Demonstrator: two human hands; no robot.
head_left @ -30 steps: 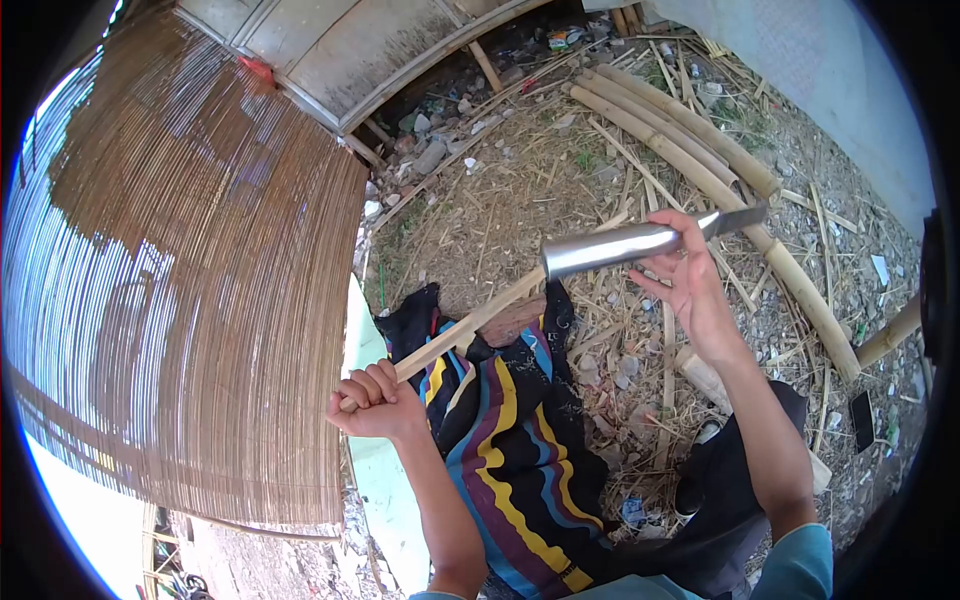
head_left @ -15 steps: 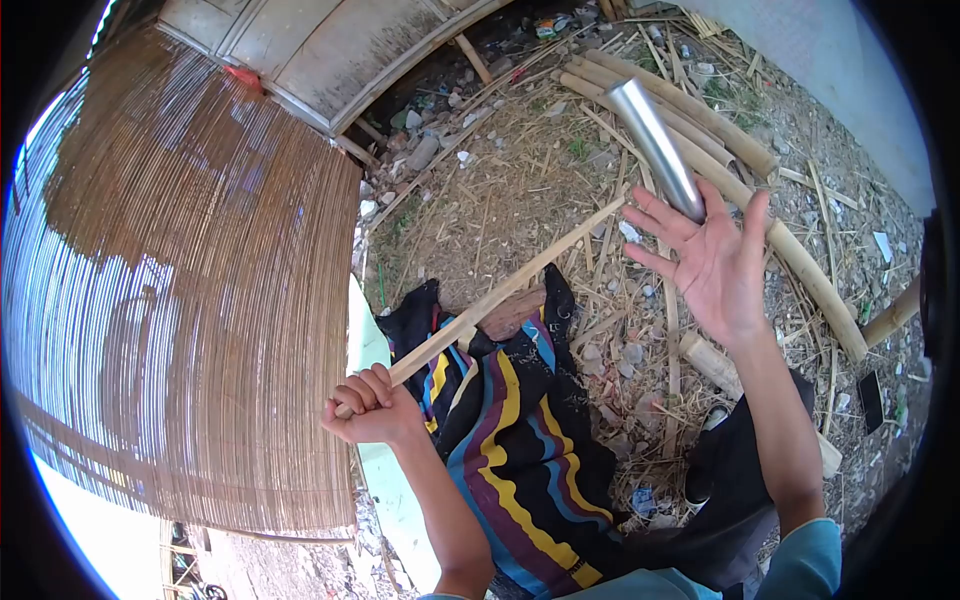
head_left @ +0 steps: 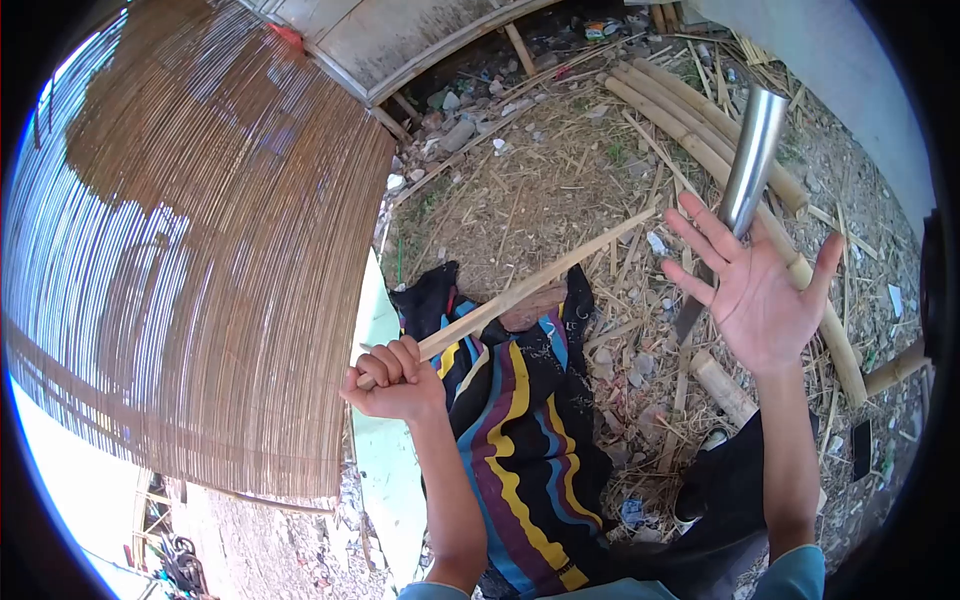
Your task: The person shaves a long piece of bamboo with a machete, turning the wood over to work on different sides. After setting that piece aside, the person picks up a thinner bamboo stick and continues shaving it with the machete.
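Note:
My left hand (head_left: 395,378) is closed in a fist round the near end of a long, flat bamboo strip (head_left: 540,278), which slants up to the right. My right hand (head_left: 762,300) is palm up with its fingers spread. Behind those fingers is a knife with a shiny metal tube handle (head_left: 755,150), leaning up to the right. Part of its dark blade shows below the little finger; the middle of the knife is hidden by the hand. Beneath the strip, a striped dark cloth (head_left: 520,430) covers my lap, with a brown wooden block (head_left: 533,308) at its far end.
A slatted bamboo screen (head_left: 230,300) fills the left side. Several bamboo poles (head_left: 690,120) lie at the back right, and a short bamboo piece (head_left: 722,388) lies near my foot. A phone (head_left: 861,450) is on the ground at right. Straw and rubble cover the ground.
The knife handle has swung from leaning left to leaning right, and part of the blade now shows below my right fingers. The view has shifted; my left hand keeps its grip on the strip.

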